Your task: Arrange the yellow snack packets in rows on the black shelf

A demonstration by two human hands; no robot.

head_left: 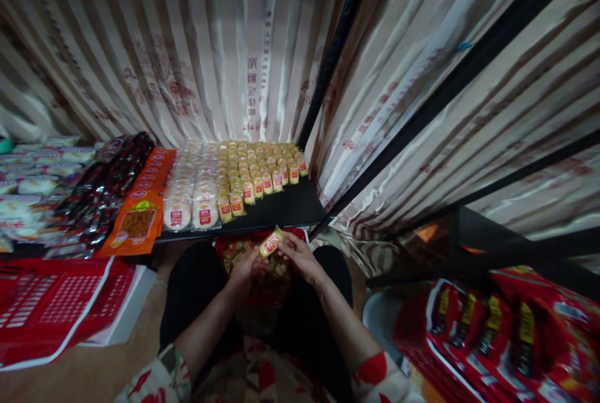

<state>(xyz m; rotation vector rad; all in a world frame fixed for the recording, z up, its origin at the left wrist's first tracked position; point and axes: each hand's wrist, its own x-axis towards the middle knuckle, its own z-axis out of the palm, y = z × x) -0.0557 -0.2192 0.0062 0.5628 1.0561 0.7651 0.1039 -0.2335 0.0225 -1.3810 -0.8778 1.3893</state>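
My left hand (pixel 246 270) and my right hand (pixel 300 255) meet in front of me, both pinched on one small yellow wrapped snack (pixel 271 243) with a red label. They hover over a red bag (pixel 262 259) of the same snacks that rests between my knees. Just beyond, a black shelf (pixel 285 208) carries rows of identical yellow packets (pixel 255 169), with round white packaged cakes (pixel 192 194) beside them.
Orange packets (pixel 140 212) and dark red wrapped items (pixel 105 187) lie further left on the shelf. A red plastic basket (pixel 56 306) sits at lower left. Red packaged goods (pixel 497 328) fill the lower right. Striped curtains hang behind, with black frame bars (pixel 337 47).
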